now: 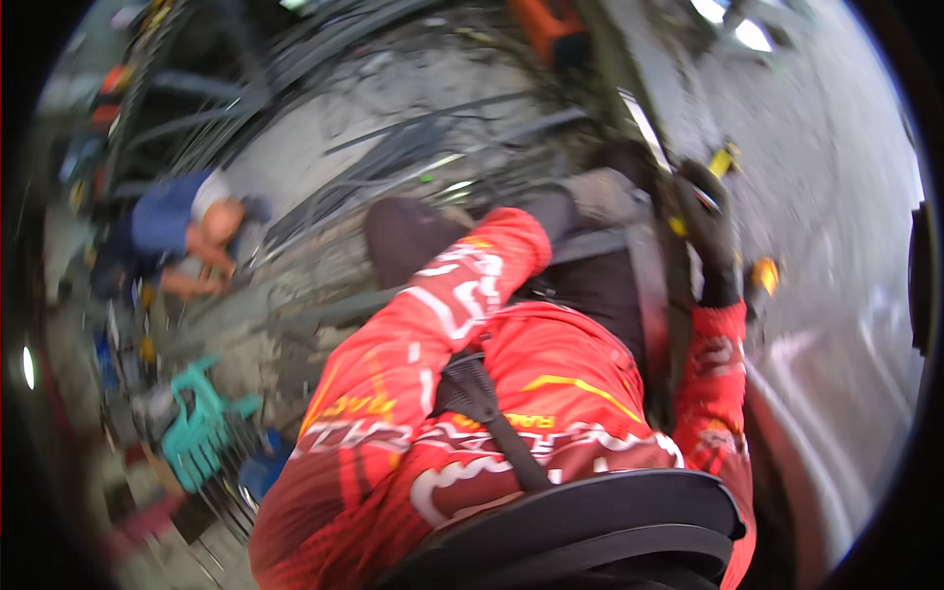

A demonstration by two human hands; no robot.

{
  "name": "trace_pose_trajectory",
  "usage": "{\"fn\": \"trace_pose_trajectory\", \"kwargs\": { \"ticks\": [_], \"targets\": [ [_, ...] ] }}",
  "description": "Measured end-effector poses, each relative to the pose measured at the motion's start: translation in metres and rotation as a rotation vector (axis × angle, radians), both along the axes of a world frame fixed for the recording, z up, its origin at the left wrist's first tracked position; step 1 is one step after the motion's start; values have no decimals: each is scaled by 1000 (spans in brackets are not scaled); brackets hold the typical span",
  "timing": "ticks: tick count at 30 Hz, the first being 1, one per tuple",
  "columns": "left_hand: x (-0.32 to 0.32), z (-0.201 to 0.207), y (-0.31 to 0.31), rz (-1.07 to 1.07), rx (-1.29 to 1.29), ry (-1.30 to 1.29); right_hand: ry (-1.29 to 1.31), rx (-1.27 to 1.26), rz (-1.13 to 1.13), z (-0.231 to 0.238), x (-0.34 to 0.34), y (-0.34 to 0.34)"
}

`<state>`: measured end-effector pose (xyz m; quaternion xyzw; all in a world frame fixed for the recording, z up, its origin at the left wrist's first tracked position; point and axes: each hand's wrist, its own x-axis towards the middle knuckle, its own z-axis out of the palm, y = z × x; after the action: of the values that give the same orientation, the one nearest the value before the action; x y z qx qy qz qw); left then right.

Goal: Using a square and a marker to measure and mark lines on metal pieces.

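My left hand (602,199), in a grey and dark glove, is beside a long grey metal bar (647,285) by my legs. Blur hides how its fingers lie. On the other side of that bar is my right hand (704,208) in a dark glove, its fingers curled. A small pale glint and a bit of yellow show at this hand, but what it holds cannot be made out. Just beyond its fingertips is a yellow object (725,159), too smeared to name. A bright metal strip (644,128) runs away from between the hands.
Another person (172,221) in blue crouches at the left, hands low. Long metal bars (393,177) lie across the floor ahead. A turquoise plastic chair (197,423) stands at the lower left. An orange object (551,29) is at the top; an orange-yellow one (765,275) sits right of my wrist.
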<state>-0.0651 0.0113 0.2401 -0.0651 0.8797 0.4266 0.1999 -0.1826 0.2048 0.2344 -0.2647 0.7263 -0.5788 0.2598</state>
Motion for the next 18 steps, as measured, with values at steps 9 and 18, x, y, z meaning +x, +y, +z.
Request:
{"fn": "trace_pose_trajectory", "kwargs": {
  "ticks": [9,18],
  "targets": [
    [2,-12,15,148,-62,-113,172,120,101,-6,-10,-6],
    [12,-7,17,276,-64,-102,503,164,200,-13,-15,-17]
  ]
}}
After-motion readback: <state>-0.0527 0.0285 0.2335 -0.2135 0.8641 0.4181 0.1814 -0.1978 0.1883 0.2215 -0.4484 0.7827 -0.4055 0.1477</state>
